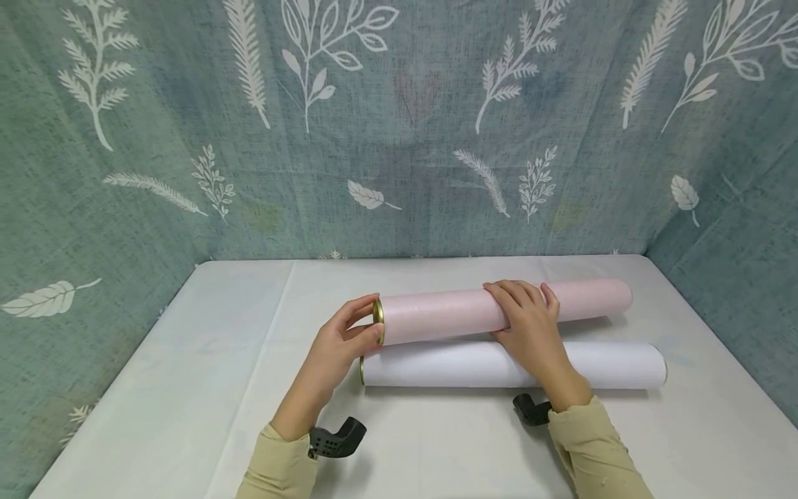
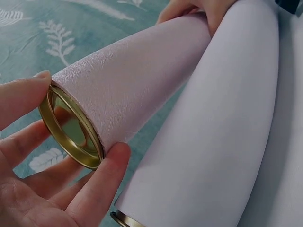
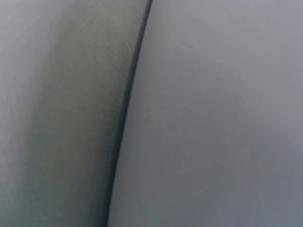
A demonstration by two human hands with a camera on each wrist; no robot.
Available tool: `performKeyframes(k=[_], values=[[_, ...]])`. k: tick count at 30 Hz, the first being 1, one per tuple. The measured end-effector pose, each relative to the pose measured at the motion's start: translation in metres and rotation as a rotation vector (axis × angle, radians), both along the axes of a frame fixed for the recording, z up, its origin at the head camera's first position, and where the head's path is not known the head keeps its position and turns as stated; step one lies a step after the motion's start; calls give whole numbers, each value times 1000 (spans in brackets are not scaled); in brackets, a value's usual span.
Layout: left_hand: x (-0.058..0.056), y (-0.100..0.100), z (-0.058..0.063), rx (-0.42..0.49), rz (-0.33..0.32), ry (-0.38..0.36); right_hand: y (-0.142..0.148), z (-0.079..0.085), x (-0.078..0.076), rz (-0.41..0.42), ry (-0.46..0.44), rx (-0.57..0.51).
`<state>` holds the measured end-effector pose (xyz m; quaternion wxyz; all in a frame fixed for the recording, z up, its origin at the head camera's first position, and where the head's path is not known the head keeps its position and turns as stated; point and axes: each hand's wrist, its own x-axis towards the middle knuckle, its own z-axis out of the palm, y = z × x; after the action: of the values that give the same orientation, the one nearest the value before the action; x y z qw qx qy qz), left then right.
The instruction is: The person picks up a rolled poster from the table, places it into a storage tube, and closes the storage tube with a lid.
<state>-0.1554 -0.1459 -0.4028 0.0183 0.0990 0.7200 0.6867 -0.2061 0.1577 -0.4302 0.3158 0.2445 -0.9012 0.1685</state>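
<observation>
A pink cardboard tube (image 1: 442, 314) with a gold metal end cap (image 2: 72, 130) lies behind a white tube (image 1: 449, 367), slanting slightly up to the right. At its left end, my left hand (image 1: 337, 341) holds the capped rim between thumb and fingers; the left wrist view shows fingertips at the edge of the cap. Around the middle of the pink tube my right hand (image 1: 531, 329) curls its fingers, its wrist crossing above the white tube. The white tube has a gold rim (image 2: 127, 220) at its left end. The right wrist view holds only blurred pale surfaces, no fingers.
Both tubes are on a white-covered table (image 1: 249, 388). A green-blue curtain (image 1: 411, 138) with white leaf prints hangs behind and at the sides. Black wrist mounts (image 1: 339, 439) stick out from both wrists, the right one close to the white tube's front.
</observation>
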Motion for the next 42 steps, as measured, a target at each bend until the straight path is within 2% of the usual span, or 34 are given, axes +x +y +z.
performKeyframes(k=[11, 18, 22, 25, 33, 36, 42], values=[[-1, 3, -2, -1, -4, -24, 1, -2, 0, -7, 10, 5], [8, 13, 14, -34, -8, -70, 5, 1, 1, -24, -14, 6], [14, 15, 19, -76, 8, -60, 5, 0, 2, -11, -38, 6], [11, 15, 14, -72, 28, -39, 4, 0, 1, -13, -39, 5], [-1, 15, -11, -18, 127, 25, 1, -2, 2, -7, -42, -13], [-3, 15, -14, -32, 142, 42, 1, -2, 1, -10, -46, -14], [-3, 13, -10, -133, 178, 70, 0, -1, -1, 10, -28, -23]])
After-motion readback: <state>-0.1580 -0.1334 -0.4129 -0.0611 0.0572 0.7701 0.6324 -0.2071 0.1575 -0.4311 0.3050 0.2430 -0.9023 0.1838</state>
